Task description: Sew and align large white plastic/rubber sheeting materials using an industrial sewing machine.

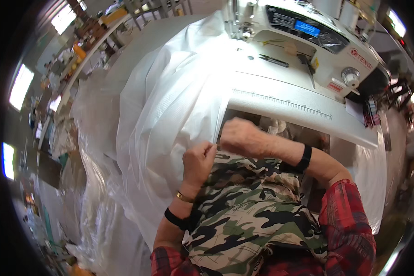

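A large sheet of thin white fabric (156,110) drapes over the left of the sewing machine (303,39) and hangs down beside my lap. Its edge runs from beneath the needle area toward me, ending between my hands. My left hand (198,163) is closed in a pinch on that edge. Just to its right, my right hand (244,138) is curled into a fist against the fabric's edge, slightly blurred; its fingertips are hidden, so what it grips cannot be made out. Both hands are above my camouflage apron (248,207), in front of the machine bed.
A ruler scale (280,101) marks the machine bed's front. Dark tweezers (273,60) lie on the bed under the machine arm. The machine has a lit blue display (307,28) and a handwheel-like knob (350,77). Clear plastic sheeting (94,184) hangs at the left.
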### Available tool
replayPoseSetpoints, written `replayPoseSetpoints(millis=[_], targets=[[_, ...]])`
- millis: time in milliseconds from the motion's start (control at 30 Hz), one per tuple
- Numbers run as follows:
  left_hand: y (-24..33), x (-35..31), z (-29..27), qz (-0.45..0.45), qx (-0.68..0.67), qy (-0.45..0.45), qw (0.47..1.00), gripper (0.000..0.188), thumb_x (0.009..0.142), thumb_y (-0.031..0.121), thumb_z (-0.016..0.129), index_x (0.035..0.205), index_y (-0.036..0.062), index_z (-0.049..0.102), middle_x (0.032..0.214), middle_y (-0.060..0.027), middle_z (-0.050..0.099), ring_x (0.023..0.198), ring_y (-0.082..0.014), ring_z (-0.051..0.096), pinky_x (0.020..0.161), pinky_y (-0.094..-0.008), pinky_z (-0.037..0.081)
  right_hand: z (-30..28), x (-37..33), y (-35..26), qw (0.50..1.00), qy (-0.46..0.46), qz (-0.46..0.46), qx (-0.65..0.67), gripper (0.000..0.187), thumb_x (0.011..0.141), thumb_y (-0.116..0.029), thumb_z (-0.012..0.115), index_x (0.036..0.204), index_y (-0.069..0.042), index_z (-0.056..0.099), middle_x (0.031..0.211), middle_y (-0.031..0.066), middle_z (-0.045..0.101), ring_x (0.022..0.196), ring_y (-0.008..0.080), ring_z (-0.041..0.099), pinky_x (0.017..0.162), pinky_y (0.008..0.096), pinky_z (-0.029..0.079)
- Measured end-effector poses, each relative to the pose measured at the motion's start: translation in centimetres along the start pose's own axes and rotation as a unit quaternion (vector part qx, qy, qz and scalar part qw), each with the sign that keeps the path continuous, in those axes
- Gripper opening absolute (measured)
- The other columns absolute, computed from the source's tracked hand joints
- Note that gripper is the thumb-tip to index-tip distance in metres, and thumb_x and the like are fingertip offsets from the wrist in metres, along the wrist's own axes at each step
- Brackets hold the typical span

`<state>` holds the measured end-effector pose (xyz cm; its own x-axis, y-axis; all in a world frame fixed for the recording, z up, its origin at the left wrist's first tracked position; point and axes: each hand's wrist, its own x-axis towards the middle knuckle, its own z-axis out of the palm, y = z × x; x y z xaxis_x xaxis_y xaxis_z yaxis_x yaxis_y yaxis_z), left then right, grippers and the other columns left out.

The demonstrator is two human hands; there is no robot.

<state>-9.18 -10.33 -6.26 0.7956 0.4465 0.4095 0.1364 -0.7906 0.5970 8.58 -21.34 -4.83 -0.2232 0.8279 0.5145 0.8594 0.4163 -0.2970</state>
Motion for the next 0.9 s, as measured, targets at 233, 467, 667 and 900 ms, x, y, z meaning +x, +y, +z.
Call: replayPoseSetpoints(millis=[233, 467, 667, 900], targets=[[-0.8, 0.7, -0.9, -0.295, -0.454, -0.143, 0.828, 0.013, 0.088, 0.012, 0.068, 0.079, 0.0042, 0.061, 0.065, 0.0094, 0.052, 0.052, 0.0015, 0.040, 0.045, -0.0158, 0.028, -3.5, 3.2, 1.0, 0.988, -0.082, -0.096, -0.092, 0.017, 0.083, -0.021, 0.064, 0.095, -0.009, 0.060, 0.104, 0.0053, 0.057, 0.109, 0.0225, 0.052, 0.098, 0.0376, 0.038], [-1.2, 1.3, -2.2, -0.332, -0.512, -0.210, 0.764, 0.016, 0.087, 0.015, 0.070, 0.077, 0.0051, 0.062, 0.063, 0.0083, 0.053, 0.050, 0.0012, 0.041, 0.043, -0.0149, 0.027, -2.8, 3.2, 1.2, 0.977, -0.164, -0.100, -0.090, 0.019, 0.081, -0.021, 0.064, 0.097, -0.012, 0.061, 0.098, 0.0041, 0.056, 0.102, 0.0214, 0.053, 0.096, 0.0384, 0.040], [2.1, 0.1, -2.3, -0.178, -0.156, -0.100, 0.967, 0.030, 0.079, 0.013, 0.078, 0.100, 0.0033, 0.060, 0.074, 0.0017, 0.055, 0.060, -0.0088, 0.051, 0.053, -0.0231, 0.039, -2.0, 3.3, 0.6, 0.978, -0.151, -0.092, -0.111, 0.017, 0.079, -0.025, 0.067, 0.085, -0.011, 0.058, 0.088, 0.0016, 0.053, 0.086, 0.0188, 0.051, 0.078, 0.0333, 0.041], [3.5, -0.3, -1.5, 0.012, 0.063, 0.064, 0.996, 0.060, 0.075, -0.001, 0.070, 0.130, 0.0053, 0.049, 0.089, -0.0121, 0.058, 0.081, -0.0288, 0.060, 0.068, -0.0388, 0.048, -1.9, 3.6, 0.0, 0.983, -0.128, -0.069, -0.110, 0.012, 0.086, -0.022, 0.062, 0.089, -0.011, 0.060, 0.084, 0.0006, 0.053, 0.083, 0.0174, 0.050, 0.077, 0.0318, 0.041]])
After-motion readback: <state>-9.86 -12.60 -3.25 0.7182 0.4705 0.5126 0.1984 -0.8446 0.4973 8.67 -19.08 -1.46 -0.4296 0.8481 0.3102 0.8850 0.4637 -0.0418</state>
